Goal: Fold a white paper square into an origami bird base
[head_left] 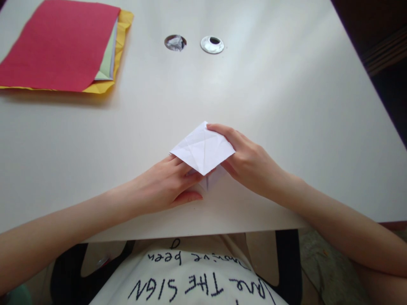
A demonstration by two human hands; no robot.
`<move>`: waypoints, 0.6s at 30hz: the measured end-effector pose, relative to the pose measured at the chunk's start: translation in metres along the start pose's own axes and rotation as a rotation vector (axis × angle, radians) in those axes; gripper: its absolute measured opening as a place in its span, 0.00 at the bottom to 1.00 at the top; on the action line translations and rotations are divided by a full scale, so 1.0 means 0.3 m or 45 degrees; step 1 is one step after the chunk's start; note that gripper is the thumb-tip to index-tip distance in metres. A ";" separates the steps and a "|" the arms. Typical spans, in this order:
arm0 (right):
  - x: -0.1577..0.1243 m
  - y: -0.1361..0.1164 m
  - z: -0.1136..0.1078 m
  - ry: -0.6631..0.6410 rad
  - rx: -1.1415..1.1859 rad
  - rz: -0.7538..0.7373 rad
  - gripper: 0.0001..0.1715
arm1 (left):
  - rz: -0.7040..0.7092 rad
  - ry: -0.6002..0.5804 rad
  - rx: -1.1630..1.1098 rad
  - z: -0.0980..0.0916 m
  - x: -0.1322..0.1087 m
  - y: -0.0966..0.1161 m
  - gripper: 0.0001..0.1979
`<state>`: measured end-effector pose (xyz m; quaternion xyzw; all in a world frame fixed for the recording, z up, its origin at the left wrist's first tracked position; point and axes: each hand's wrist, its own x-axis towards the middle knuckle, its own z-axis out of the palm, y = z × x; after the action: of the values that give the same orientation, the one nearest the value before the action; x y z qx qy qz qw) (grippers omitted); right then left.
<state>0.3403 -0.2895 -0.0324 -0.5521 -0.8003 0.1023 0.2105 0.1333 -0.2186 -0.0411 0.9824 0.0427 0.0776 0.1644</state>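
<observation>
A white paper (203, 149), folded into a creased diamond shape, is lifted a little off the white table (270, 106) near its front edge. My left hand (168, 184) grips the paper's lower left side, fingers tucked under the flap and thumb lying on the table. My right hand (248, 163) holds the right side, index finger stretched along the upper right edge and the other fingers beneath. A lower layer of the paper shows between my hands.
A stack of coloured paper sheets (60, 44), red on top with yellow and pale green under it, lies at the far left. Two round cable holes, one open (175, 42) and one with a silver cap (212, 44), sit at the back middle. The table's right edge runs diagonally.
</observation>
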 end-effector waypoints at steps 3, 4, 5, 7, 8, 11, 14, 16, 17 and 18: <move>-0.001 -0.001 0.003 0.014 -0.014 -0.001 0.27 | -0.004 -0.010 -0.009 0.002 -0.002 0.001 0.22; -0.002 -0.002 0.003 0.017 -0.014 0.003 0.27 | -0.001 -0.012 -0.004 0.002 -0.002 0.001 0.22; -0.002 -0.002 0.003 0.020 -0.011 0.006 0.27 | 0.003 -0.010 0.000 0.003 -0.003 0.001 0.21; -0.001 -0.003 0.002 0.019 -0.001 0.011 0.27 | 0.008 -0.003 0.001 0.002 -0.003 0.002 0.21; -0.001 -0.004 0.001 0.018 0.004 0.015 0.27 | 0.012 0.002 -0.003 0.001 -0.003 0.002 0.21; 0.001 -0.007 -0.001 0.013 0.010 0.037 0.26 | 0.016 0.020 -0.019 -0.003 -0.003 0.003 0.20; 0.001 -0.009 -0.001 0.021 -0.001 0.040 0.26 | 0.031 0.032 -0.028 -0.005 -0.006 0.003 0.19; 0.001 -0.010 0.000 0.021 -0.001 0.035 0.26 | 0.050 0.036 -0.026 -0.004 -0.007 0.002 0.19; 0.001 -0.010 0.000 0.018 0.000 0.036 0.27 | 0.058 0.042 -0.023 -0.003 -0.008 0.001 0.19; 0.001 -0.011 0.000 0.015 0.001 0.040 0.27 | 0.063 0.048 -0.019 -0.002 -0.009 0.001 0.18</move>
<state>0.3375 -0.2905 -0.0312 -0.5651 -0.7902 0.1028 0.2138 0.1305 -0.2190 -0.0407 0.9803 0.0208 0.1004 0.1689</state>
